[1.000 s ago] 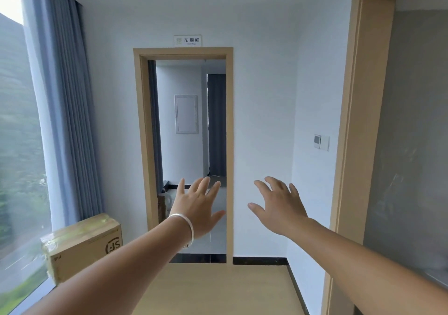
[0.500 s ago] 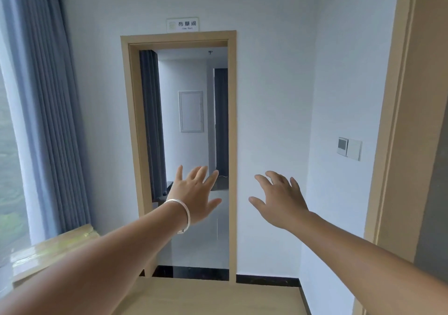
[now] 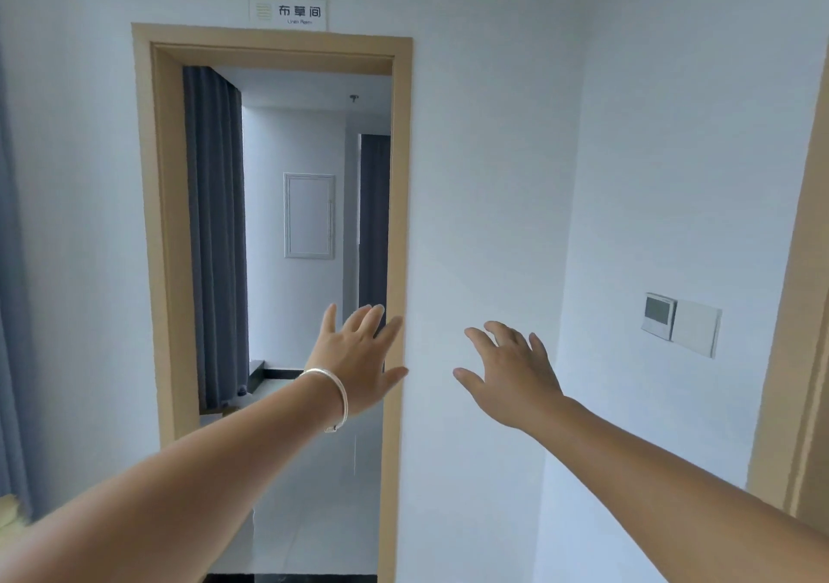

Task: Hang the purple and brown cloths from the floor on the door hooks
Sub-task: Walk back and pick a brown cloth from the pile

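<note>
Both arms stretched forward, nothing carried. Left hand [image 3: 354, 358], with a silver bracelet [image 3: 334, 396] at the wrist, fingers straight and spread, raised in front of the right jamb of the doorway [image 3: 399, 223]. Right hand [image 3: 511, 376] just to the right of it, fingers apart and lightly bent, in front of bare white wall; no contact with anything visible.

No purple cloth, no brown cloth, no door hooks anywhere in view; floor almost wholly out of sight below the arms. Cloths presumably lower or elsewhere, perhaps beyond the doorway marked by the sign [image 3: 289, 12] reading "Linen Room". Task judged barely begun: nothing picked up, nothing hung.

Likely trouble from here:
- Head aimed high, at the wall and door frame, so cloths on the floor easily overlooked or stepped on.
- Arms wide and leading; left fingers close to the jamb, a knock or a snagged bracelet possible when passing through.
- Narrow opening, with a dark curtain [image 3: 215, 232] hanging just inside on the left, liable to hide things behind it.
- Wall switch panel [image 3: 682, 324] near on the right, within reach of an accidental brush by the right arm.
</note>
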Demonstrator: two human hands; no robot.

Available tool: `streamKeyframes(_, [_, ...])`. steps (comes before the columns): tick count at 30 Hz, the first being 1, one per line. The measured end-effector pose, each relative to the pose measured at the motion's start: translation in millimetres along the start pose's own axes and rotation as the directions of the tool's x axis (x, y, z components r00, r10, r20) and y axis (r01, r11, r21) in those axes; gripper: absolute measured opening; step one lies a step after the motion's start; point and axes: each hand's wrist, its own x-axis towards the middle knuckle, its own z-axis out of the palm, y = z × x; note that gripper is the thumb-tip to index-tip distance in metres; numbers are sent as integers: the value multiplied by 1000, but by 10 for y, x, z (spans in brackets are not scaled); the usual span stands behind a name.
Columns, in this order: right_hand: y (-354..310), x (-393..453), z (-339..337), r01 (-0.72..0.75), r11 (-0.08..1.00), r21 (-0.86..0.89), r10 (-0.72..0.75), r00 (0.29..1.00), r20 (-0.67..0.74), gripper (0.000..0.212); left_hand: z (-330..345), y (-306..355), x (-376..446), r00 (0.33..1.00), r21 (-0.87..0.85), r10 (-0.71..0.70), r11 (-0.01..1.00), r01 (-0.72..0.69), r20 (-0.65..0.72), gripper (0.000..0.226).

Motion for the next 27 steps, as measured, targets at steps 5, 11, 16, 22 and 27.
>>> streamKeyframes(5, [-32,947,324,17,999,-36,-18,999,-27,60,519,-484,695,999,-5,-35,999,35,9,70])
streamKeyframes(11, [-372,1756,924,87,996,-2,-87,996,-7,58,1126,-1086,1054,994,44,-97,995,95,51,71])
streamKeyframes(16, [-913,2406,1420,196,978,74,-197,980,6,58,1581,-1683,1032,978,79,-183,981,176,103,71])
streamKeyframes(22, [-1962,3214,1974,397,893,212,-405,914,-6,57,2008,-2661,755,906,238,-396,904,355,151,73])
streamKeyframes(27, [-2935,3836,2251,604,731,317,-614,785,-80,60,2146,-3417,464,784,405,-602,761,507,149,72])
